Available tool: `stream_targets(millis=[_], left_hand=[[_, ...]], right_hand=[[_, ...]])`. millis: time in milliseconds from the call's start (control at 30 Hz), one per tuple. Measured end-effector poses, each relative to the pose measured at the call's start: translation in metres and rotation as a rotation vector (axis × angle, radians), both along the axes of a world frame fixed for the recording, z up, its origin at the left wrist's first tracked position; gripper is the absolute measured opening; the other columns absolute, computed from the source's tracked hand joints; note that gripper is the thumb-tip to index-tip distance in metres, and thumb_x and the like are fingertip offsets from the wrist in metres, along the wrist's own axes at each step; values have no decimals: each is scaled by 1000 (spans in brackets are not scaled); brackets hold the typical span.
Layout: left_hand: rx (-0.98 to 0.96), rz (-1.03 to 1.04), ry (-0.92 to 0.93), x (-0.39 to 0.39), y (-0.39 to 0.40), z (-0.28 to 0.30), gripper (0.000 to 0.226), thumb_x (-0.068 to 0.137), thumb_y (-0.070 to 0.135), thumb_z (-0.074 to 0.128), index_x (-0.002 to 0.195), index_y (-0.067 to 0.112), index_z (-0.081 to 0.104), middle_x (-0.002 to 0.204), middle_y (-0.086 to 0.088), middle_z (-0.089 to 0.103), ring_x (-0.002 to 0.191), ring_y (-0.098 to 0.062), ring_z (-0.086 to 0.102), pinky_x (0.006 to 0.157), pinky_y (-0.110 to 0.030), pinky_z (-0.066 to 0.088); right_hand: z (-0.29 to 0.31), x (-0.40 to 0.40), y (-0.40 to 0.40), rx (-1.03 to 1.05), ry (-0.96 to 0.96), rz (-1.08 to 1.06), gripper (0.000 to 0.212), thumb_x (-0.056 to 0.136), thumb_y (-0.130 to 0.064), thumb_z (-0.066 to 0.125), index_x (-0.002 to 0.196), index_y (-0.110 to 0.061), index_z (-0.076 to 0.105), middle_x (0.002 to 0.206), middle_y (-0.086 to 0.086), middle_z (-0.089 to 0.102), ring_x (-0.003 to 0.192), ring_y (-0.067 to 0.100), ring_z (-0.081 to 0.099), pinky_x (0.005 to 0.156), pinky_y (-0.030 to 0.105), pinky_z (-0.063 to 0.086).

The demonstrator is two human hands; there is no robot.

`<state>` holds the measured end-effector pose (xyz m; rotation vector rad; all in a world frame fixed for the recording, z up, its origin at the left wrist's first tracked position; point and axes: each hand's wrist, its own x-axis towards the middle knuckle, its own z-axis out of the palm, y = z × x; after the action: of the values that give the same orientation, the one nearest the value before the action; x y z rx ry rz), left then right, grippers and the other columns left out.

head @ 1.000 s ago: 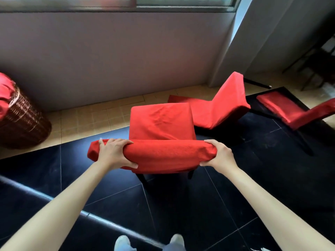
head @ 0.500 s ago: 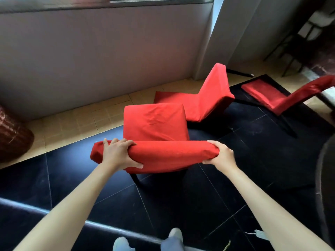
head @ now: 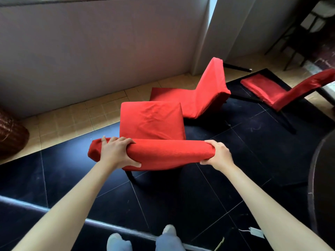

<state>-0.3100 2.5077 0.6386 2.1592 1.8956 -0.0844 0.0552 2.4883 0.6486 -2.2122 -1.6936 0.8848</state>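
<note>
Both hands on the chair [head: 151,120], red cover, standing upright on the dark floor [head: 181,196] right in front of the person, seat facing away toward the wall [head: 90,51]. Left hand [head: 116,154] grips the top of the backrest [head: 168,153] near its left end: fingers [head: 125,140] curled over the top edge, thumb clamped on the near face. A bit of the backrest's end sticks out past the hand. Right hand [head: 218,156] holds the right end of the backrest, fingers [head: 210,142] wrapped over the corner, thumb underneath. Both holds look firm, arms stretched out forward. One black chair leg shows below the backrest. Second chair [head: 199,95], same red cover, lies tipped on the floor just behind the first, at the line between dark tiles and tan tiles [head: 72,116]. Third chair [head: 272,93] is further right, apart from the other two. Basket [head: 10,134] at the left edge, on the tan tiles by the wall. Dark round worktop [head: 324,178] cuts in at the right edge. Shoes [head: 117,241] at the bottom, white charger [head: 255,232] on the floor near the right forearm.
</note>
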Motion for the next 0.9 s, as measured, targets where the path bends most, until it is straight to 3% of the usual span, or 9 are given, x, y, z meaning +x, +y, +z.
stream_targets(millis=[133, 300, 500, 900], left_hand=[[-66, -4, 29, 2, 2, 3, 97, 36, 82, 68, 124, 43, 51, 131, 15, 55, 128, -17, 42, 110, -62, 10], [-86, -4, 29, 0, 2, 4, 97, 37, 78, 73, 125, 42, 51, 133, 12, 55, 130, -19, 42, 111, -64, 8], [-128, -98, 78, -11, 3, 3, 97, 36, 67, 77, 126, 43, 48, 127, 13, 57, 123, -19, 46, 107, -64, 19], [-99, -407, 136, -40, -2, 4, 91, 38, 72, 73, 121, 41, 51, 114, 14, 63, 110, -19, 51, 102, -55, 29]], right_hand=[[-3, -1, 5, -34, -2, 50, 94, 50, -29, 93, 134, -37, 51, 127, -1, 47, 113, 24, 54, 95, 35, 42], [-7, -3, 0, 3, -2, 23, 91, 49, -30, 94, 131, -35, 54, 125, 1, 51, 112, 25, 55, 95, 35, 43], [-7, -13, -28, 25, 5, -33, 91, 49, -29, 95, 131, -31, 56, 124, 3, 54, 111, 27, 57, 95, 40, 48], [-6, -69, -133, -3, 3, -323, 85, 48, -26, 95, 126, -32, 61, 119, 3, 58, 108, 26, 58, 89, 34, 49]])
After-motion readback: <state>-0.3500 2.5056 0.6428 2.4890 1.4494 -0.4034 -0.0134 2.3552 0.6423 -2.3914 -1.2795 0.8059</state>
